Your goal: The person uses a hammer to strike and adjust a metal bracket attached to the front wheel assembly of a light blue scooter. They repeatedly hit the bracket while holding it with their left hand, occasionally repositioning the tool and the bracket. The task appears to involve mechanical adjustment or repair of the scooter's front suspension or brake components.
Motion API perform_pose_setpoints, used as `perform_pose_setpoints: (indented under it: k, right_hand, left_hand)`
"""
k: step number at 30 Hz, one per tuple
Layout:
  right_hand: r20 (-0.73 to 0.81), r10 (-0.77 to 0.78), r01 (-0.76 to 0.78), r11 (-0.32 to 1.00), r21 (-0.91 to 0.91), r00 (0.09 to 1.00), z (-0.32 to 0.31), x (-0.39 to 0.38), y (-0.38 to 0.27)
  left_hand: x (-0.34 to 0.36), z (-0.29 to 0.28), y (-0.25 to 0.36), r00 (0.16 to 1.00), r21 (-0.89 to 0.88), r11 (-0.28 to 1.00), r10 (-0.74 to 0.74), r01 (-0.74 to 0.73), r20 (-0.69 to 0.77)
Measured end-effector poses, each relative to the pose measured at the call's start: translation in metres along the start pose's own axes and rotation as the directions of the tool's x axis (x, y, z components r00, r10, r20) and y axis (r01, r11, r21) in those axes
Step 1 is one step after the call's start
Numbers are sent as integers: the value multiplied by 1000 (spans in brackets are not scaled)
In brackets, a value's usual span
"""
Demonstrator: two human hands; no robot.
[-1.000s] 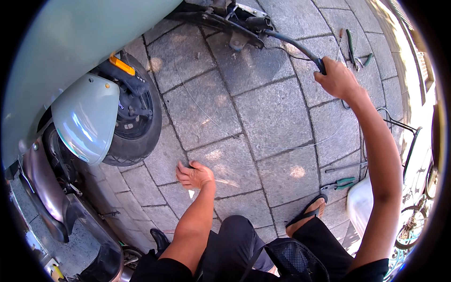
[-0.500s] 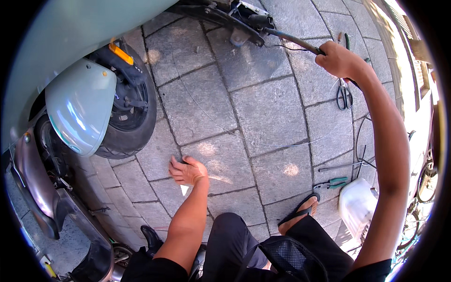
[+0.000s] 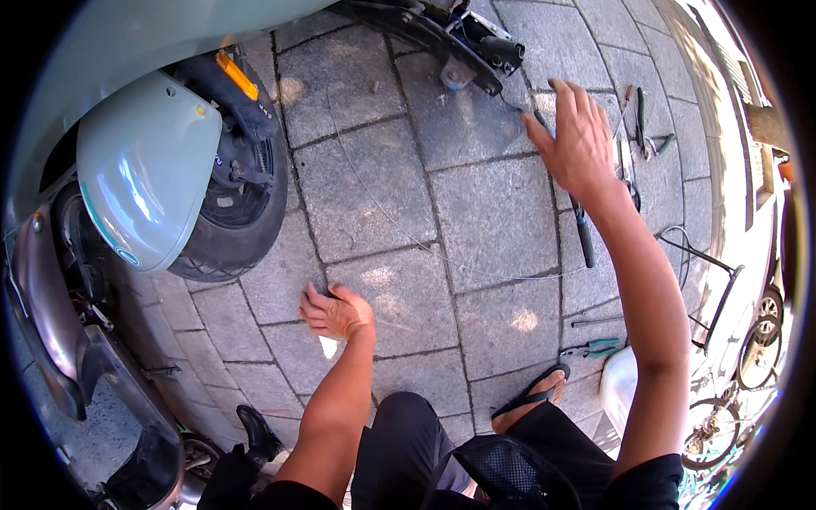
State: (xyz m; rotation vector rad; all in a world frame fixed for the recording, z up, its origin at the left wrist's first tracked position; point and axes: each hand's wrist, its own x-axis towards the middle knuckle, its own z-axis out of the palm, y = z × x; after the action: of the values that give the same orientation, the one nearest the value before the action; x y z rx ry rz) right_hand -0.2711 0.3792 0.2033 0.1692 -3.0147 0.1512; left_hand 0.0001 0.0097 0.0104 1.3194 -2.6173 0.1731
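Note:
My right hand [image 3: 578, 140] reaches far forward with its fingers spread and holds nothing. It hovers over the upper end of a black cable [image 3: 584, 234] that lies on the stone paving [image 3: 484, 204]. A thin bare wire [image 3: 425, 248] curves across the slabs toward that cable. My left hand [image 3: 337, 313] rests on the paving close to my knee with its fingers curled under. A small dark thing shows at its fingertips, and I cannot tell whether it grips it. The scooter's front wheel [image 3: 242, 217] stands just left of that hand.
A pale green scooter fender [image 3: 140, 183] fills the left. A black scooter part [image 3: 442, 38] lies at the top. Screwdrivers and cutters [image 3: 642, 115] and green-handled pliers [image 3: 599, 347] lie at the right, near a white container [image 3: 620, 391] and a bicycle wheel [image 3: 756, 340].
My right hand was gripping the black cable and holding it up; now it has let go and the cable lies on the paving. My left hand has curled its fingers.

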Motion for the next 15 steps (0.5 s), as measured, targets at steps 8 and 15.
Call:
perform_pose_setpoints:
  k: [8, 15]
  right_hand:
    - [339, 245, -305, 942, 137, 908, 19, 168, -59]
    - [370, 173, -246, 955, 163, 913, 39, 188, -74]
  left_hand:
    - [-4, 0, 1, 1000, -27, 1000, 16, -16, -2]
    - [2, -4, 5, 998, -93, 995, 33, -27, 54]
